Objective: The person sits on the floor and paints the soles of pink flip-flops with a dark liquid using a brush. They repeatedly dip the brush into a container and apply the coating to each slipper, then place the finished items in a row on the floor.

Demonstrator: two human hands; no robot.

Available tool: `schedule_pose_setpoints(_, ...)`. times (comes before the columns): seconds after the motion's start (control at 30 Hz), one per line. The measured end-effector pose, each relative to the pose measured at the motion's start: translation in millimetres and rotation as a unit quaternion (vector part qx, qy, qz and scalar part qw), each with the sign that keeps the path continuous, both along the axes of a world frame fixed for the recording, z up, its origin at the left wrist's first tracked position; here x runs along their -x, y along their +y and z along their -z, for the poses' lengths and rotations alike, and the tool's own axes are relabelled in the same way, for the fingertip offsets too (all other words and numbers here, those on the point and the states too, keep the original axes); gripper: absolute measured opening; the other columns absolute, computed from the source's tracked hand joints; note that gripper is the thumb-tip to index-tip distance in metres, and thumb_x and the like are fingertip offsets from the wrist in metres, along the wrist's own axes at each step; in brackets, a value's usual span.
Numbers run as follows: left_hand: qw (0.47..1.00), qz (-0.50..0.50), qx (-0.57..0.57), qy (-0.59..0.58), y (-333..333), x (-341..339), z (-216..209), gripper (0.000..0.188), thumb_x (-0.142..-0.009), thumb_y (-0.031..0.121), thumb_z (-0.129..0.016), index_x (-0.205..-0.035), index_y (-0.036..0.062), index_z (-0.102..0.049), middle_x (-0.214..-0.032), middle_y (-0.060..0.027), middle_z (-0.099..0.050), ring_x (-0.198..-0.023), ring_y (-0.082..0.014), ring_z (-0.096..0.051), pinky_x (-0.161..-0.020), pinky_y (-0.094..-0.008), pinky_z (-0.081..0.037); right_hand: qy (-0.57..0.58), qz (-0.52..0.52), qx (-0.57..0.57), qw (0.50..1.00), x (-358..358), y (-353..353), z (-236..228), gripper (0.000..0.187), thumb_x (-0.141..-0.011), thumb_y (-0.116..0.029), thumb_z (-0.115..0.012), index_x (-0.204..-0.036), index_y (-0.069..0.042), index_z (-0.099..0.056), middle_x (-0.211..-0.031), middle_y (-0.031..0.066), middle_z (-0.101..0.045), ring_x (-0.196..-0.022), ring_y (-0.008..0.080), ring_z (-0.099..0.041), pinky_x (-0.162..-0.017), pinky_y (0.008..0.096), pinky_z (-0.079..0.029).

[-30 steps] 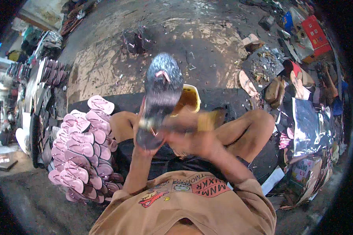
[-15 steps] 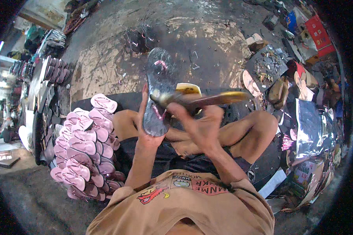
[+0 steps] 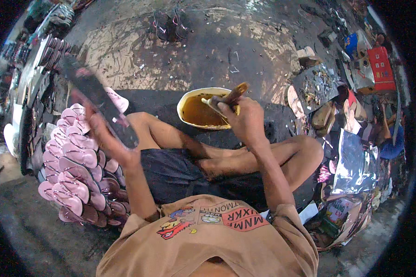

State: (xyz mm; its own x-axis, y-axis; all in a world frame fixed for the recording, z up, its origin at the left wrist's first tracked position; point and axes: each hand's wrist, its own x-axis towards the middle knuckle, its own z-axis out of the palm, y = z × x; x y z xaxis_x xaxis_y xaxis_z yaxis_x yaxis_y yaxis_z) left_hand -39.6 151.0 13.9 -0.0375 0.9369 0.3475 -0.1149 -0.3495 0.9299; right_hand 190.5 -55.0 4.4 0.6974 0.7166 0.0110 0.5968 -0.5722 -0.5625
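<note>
Your left hand [image 3: 110, 138] is closed around a dark sandal sole [image 3: 97, 104], gripping it near its lower end, with fingers wrapped across its width. The sole is held up in the air on your left side, above the stack of pink sandals [image 3: 71, 161] and just beside your left knee. Its long axis runs diagonally: the gripped end points down and to the right, toward your lap, and the free end points up and to the left, away from you. The free end is blurred. A pink strap or trim shows at the sole's edge near your fingers.

Your right hand [image 3: 247, 122] is closed on the handle of a brush [image 3: 226, 98], fingers curled tight. The brush tilts up to the right, and its working end sits in the bowl of brown glue [image 3: 203, 111]. The bowl, pale-rimmed, rests on the dark mat [image 3: 272, 115] just ahead of your crossed legs.

The two hands are well apart, the sole left and the bowl centre-right. Sheets of dark and shiny material [image 3: 356, 157] and loose sandal parts lie on your right.
</note>
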Motion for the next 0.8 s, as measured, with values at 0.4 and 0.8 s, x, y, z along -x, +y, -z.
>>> schedule_pose_setpoints(0.4,0.946,0.207,0.208,-0.139,-28,-14,44,0.039,-0.112,0.026,-0.051,-0.140,0.0005,-0.059,-0.127,-0.0112,-0.070,-0.112,-0.0241,-0.068,-0.099,-0.0447,-0.056,0.034,0.142,-0.058,0.988,-4,-49,-13,0.026,-0.096,-0.024,-0.078,-0.102,0.000,-0.069,-0.088,0.0175,-0.077,-0.076,0.0241,-0.075,-0.074,0.0377,-0.058)
schedule_pose_setpoints(0.8,0.672,0.459,0.425,-0.397,-90,-60,12,0.038,-0.110,0.034,-0.053,-0.145,0.0214,-0.062,-0.130,-0.0049,-0.073,-0.113,-0.0227,-0.072,-0.094,-0.0429,-0.063,0.202,-0.003,-0.331,0.922,29,-11,-83,0.029,-0.086,-0.019,-0.086,-0.109,-0.004,-0.077,-0.095,0.0112,-0.078,-0.082,0.0269,-0.075,-0.080,0.0382,-0.060)
